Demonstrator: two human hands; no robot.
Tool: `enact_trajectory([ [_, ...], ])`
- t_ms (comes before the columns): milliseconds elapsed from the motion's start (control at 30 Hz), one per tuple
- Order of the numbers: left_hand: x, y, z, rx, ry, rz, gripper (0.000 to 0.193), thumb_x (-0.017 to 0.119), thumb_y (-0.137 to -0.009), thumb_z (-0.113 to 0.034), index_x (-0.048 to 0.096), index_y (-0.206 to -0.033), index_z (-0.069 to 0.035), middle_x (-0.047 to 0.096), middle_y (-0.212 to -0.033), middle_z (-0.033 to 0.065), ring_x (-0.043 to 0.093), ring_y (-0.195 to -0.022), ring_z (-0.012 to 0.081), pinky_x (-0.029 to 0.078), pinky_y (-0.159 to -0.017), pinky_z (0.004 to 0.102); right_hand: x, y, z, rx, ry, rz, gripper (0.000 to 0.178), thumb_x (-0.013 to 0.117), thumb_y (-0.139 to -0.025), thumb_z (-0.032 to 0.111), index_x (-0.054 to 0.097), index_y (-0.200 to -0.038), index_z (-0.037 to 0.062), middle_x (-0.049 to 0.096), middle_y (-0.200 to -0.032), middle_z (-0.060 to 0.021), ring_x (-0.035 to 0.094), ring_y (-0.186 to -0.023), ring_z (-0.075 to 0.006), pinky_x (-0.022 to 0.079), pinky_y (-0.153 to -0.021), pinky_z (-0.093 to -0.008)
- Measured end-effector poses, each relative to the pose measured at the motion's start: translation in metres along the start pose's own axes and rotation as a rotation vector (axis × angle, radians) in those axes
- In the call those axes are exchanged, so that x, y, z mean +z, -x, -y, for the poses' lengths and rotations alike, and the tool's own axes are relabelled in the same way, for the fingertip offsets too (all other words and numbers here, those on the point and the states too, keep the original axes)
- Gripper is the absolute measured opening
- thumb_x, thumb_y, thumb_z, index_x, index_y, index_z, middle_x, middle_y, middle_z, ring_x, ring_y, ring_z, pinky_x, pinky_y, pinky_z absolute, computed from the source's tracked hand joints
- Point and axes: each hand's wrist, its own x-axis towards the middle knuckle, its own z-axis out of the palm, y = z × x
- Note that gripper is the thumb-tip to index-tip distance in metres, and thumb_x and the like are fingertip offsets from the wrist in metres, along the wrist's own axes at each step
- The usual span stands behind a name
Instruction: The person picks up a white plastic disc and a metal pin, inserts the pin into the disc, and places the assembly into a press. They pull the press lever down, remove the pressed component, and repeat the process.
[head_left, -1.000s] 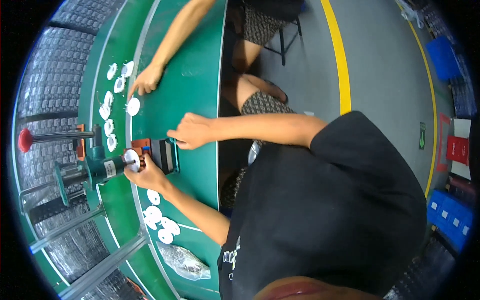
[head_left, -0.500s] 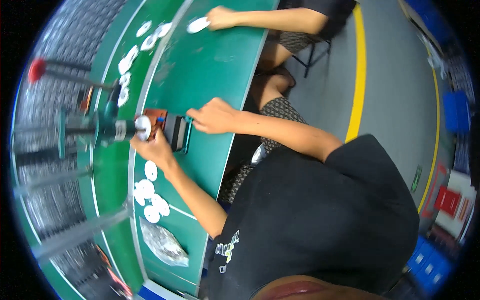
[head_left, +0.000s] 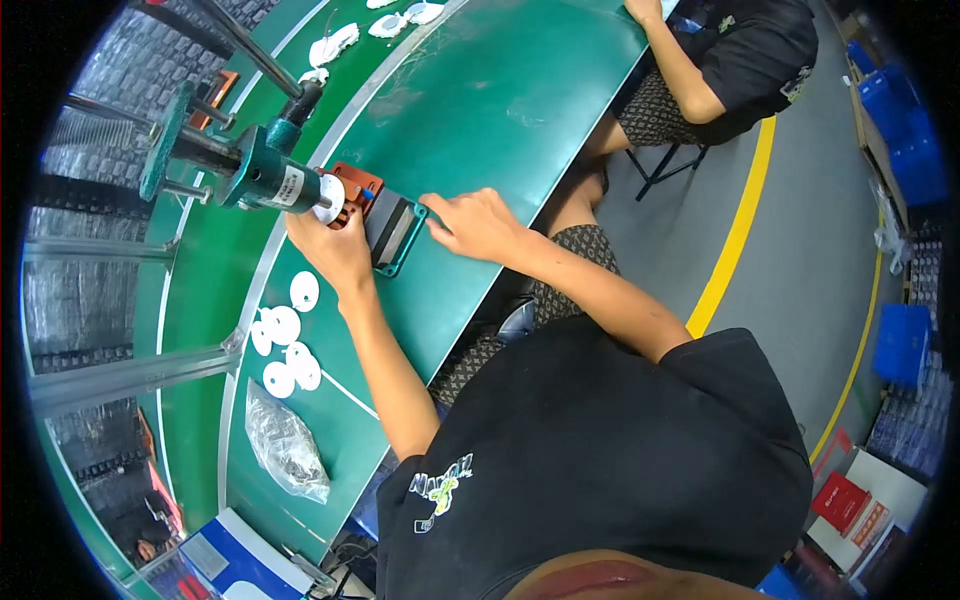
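A green hand press (head_left: 265, 175) stands on the table, with a white round disc (head_left: 329, 199) beneath its head. My left hand (head_left: 335, 250) is closed at the disc, thumb beside the orange-brown fixture (head_left: 357, 180); its other fingertips are partly hidden under the disc. At the near corner of the press's green-edged base (head_left: 404, 243) is my right hand (head_left: 478, 225), its fingers curled and fingertips close together. Whether something small sits between those fingertips cannot be made out. Several loose white discs (head_left: 285, 325) lie on the table nearer to me.
A clear plastic bag (head_left: 283, 440) rests beyond the loose discs. More white pieces (head_left: 388, 25) lie along the far side of the green table (head_left: 500, 90). A co-worker (head_left: 750, 70) sits at the right edge. Metal frame bars (head_left: 130, 375) cross the left side.
The view has turned, shifting the press right and up. The lever's red knob has left the picture. Both my hands stay at the press; the co-worker's hand is now near the table edge.
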Motion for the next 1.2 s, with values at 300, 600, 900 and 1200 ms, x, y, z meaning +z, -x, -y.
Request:
enact_trajectory([
  [300, -0.005, -0.005, -0.009, 0.037, -0.103, -0.009, 0.052, 0.077, -0.063, -0.005, 0.059, -0.112, -0.002, 0.059, -0.114, 0.0168, 0.053, -0.111, 0.0376, 0.041, -0.097, 0.046, 0.0, 0.001, 0.0, -0.018, -0.02, -0.04, 0.027, 0.06, -0.085, 0.022, 0.061, -0.107, 0.0062, 0.063, -0.063, -0.016, 0.065, -0.06, -0.0343, 0.05, -0.054, -0.0458],
  [600, -0.024, 0.002, -0.02, 0.253, -0.18, -0.054, 0.038, 0.076, -0.075, -0.014, 0.064, -0.108, 0.0, 0.063, -0.107, 0.0169, 0.06, -0.1, 0.0336, 0.048, -0.088, 0.0416, -0.008, 0.003, 0.004, 0.005, -0.102, -0.264, 0.043, 0.068, -0.08, 0.019, 0.056, -0.12, 0.0077, 0.067, -0.082, -0.0177, 0.066, -0.069, -0.0305, 0.05, -0.056, -0.0413],
  [900, -0.059, 0.118, -0.058, -0.883, 1.108, 0.146, 0.035, 0.049, -0.099, -0.022, 0.061, -0.109, 0.009, 0.067, -0.103, 0.0158, 0.066, -0.092, 0.0211, 0.053, -0.08, 0.0336, -0.02, 0.043, 0.054, -0.17, -0.332, -0.13, 0.073, 0.082, -0.07, 0.034, 0.053, -0.128, 0.0013, 0.061, -0.087, -0.0101, 0.063, -0.07, -0.0244, 0.052, -0.063, -0.0354],
  [1200, -0.089, 0.127, -0.043, -0.95, 1.14, 0.165, 0.046, 0.046, -0.101, -0.033, 0.053, -0.122, 0.008, 0.059, -0.123, 0.0204, 0.064, -0.104, 0.029, 0.054, -0.085, 0.0376, -0.035, -0.004, 0.006, 0.364, -0.084, -0.103, 0.06, 0.078, -0.074, 0.039, 0.058, -0.116, 0.0009, 0.061, -0.097, -0.0174, 0.061, -0.089, -0.0369, 0.049, -0.079, -0.0433],
])
